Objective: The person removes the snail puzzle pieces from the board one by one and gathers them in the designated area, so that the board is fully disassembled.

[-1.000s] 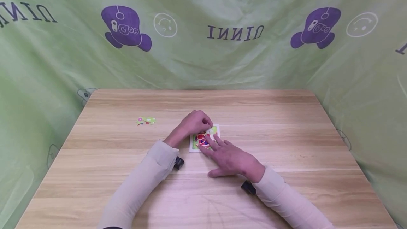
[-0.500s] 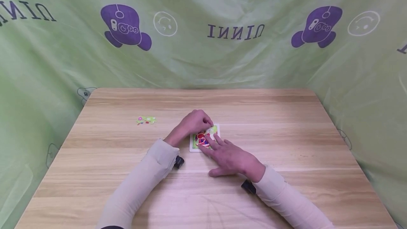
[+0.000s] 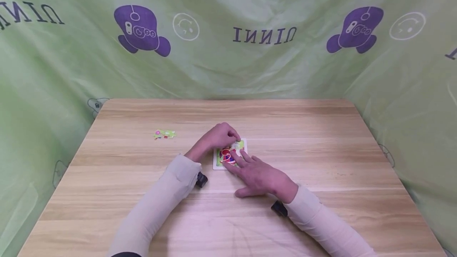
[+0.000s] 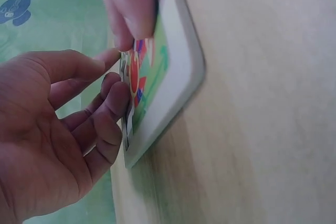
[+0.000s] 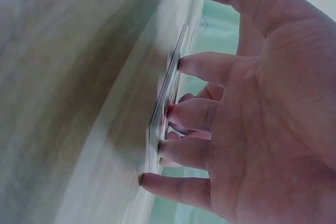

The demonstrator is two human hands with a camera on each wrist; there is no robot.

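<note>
A small jigsaw puzzle board (image 3: 217, 166) with a pale border and a red, blue and green picture lies on the table. My left hand (image 3: 218, 136) reaches over its upper left part, thumb and index finger close together at the far edge. In the left wrist view, the curled lower fingers of the left hand (image 4: 52, 129) touch the board (image 4: 181, 72); whether a piece sits between thumb and index is hidden. My right hand (image 3: 258, 177) rests with spread, straight fingers on the board's lower right. The right wrist view shows fingertips of the right hand (image 5: 247, 119) on the board (image 5: 157, 114).
Several loose green puzzle pieces (image 3: 165, 134) lie together on the wooden table (image 3: 303, 138), left of the board. A green curtain (image 3: 264, 70) with purple figures hangs behind the table and along both sides.
Both hands keep nearly the same place and pose on the board. The loose pieces have not moved; only a slight shift of the head view shows.
</note>
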